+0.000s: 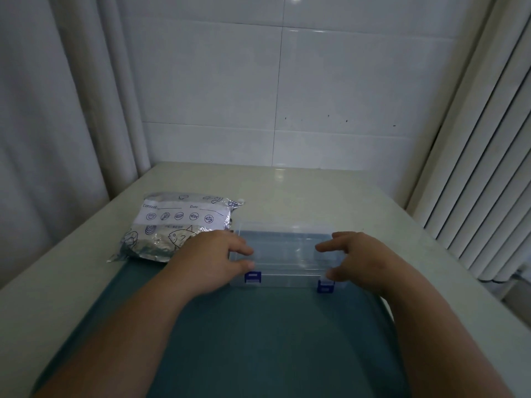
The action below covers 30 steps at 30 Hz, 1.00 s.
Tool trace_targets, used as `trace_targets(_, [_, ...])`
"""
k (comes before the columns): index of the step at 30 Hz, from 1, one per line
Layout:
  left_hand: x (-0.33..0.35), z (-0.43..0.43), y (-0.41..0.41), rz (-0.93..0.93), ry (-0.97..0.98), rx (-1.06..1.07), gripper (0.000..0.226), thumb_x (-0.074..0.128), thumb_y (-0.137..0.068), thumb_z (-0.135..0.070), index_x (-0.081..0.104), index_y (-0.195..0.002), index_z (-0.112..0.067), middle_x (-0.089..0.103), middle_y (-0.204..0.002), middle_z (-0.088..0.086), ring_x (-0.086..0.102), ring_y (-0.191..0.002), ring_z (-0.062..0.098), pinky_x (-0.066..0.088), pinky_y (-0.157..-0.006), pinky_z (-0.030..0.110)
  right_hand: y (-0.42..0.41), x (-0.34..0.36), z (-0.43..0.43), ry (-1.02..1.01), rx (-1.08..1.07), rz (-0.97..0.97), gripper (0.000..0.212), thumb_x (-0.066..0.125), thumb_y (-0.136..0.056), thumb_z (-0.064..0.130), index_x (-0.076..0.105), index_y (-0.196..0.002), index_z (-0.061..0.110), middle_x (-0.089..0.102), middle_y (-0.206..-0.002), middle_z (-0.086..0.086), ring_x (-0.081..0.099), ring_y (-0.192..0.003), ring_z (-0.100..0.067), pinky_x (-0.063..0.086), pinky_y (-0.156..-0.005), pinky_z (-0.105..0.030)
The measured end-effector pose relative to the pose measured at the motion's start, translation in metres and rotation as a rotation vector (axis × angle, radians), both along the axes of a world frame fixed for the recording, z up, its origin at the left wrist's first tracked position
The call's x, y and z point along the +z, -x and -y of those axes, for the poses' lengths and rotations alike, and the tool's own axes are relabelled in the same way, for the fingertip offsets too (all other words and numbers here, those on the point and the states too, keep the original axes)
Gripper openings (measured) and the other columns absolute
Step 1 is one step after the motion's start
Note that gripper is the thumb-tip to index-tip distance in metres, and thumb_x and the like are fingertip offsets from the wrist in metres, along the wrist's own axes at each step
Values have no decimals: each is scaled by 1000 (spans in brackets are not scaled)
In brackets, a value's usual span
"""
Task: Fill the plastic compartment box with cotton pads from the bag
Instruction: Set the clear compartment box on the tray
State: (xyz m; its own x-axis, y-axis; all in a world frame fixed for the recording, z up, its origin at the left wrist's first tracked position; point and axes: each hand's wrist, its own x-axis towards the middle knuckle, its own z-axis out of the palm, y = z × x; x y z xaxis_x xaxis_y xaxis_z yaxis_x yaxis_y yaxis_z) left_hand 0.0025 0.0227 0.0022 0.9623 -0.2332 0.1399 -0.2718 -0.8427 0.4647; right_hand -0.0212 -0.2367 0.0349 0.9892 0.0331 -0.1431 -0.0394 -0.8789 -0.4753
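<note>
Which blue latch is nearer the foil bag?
The left latch, below the left hand; the right latch sits by the right hand, farther from the bag.

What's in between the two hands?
The clear plastic box. In the head view, its middle fills the stretch between the left hand and the right hand.

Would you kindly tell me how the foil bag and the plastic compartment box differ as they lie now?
The foil bag is opaque, silvery and crinkled, with printed drawings; the plastic compartment box is clear and rigid, with blue latches. The bag lies off to the left; the box sits central, the left hand and right hand at its ends. Both lie flat on the table.
</note>
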Motion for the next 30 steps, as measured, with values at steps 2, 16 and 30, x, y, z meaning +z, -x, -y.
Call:
trace_targets(2, [1, 0, 0, -19, -5, -4, 32, 71, -80, -48, 70, -112, -42, 57, -132, -24, 52, -122, 3, 38, -104, 26, 1, 2, 0, 8, 8, -5, 55, 76, -80, 19, 59, -130, 34, 30, -156, 4, 46, -131, -20, 33, -107, -30])
trace_targets(16, [5, -4, -1, -156, 122, -21, 39, 79, -71, -50, 72, -108, -42, 55, -129, -33, 54, -115, -4, 49, -90, 29, -1, 2, 1, 68, 18, -22, 51, 77, -79, 25, 61, -125, 39, 32, -155, 5, 46, -130, -20, 33, -108, -34])
trace_targets(30, [3, -5, -2, -148, 110, -18, 37, 79, -71, -51, 71, -107, -43, 56, -128, -33, 52, -118, -5, 39, -105, 29, 2, 5, -1, 66, 1, -27, 49, 78, -78, 24, 63, -123, 39, 36, -153, 5, 47, -128, -21, 34, -108, -35])
